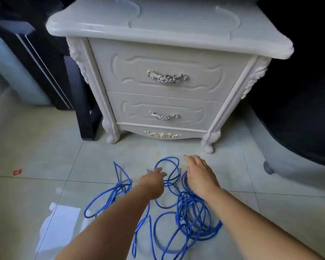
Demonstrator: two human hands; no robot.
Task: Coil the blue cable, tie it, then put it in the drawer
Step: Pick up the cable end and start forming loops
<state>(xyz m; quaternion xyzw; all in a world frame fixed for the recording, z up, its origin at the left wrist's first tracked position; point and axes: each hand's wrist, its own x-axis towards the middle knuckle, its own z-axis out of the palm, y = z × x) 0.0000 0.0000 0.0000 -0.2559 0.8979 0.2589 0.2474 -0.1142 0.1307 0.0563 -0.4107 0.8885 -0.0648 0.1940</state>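
Just the head view, looking down at the floor (45, 147).

The blue cable (190, 218) was lying in a loose mess on the tiles, nowhere near coiled. The thickest bunch of loops sat near and to the right, a flatter bunch trailed off to the left, and one open loop (167, 160) stuck out on the far side toward the white nightstand (165, 30). No clear long axis; it spread about as wide as it ran deep.

Both hands were reaching out over it. The left hand (153, 184) had its fingers (160, 170) straight and close together, tips right at the near-left edge of that far loop. It looked like the nearer hand for picking that loop up, though I couldn't tell if it was touching. The right hand (201, 177) was palm down just right of the loop and past the far end of the thick bunch, its fingers (190, 158) relaxed and slightly spread, holding nothing.

The upper drawer (131, 72) and lower drawer (139, 109) were both closed, straight beyond the hands. I'd say the job was at the very start: gathering the first loop.
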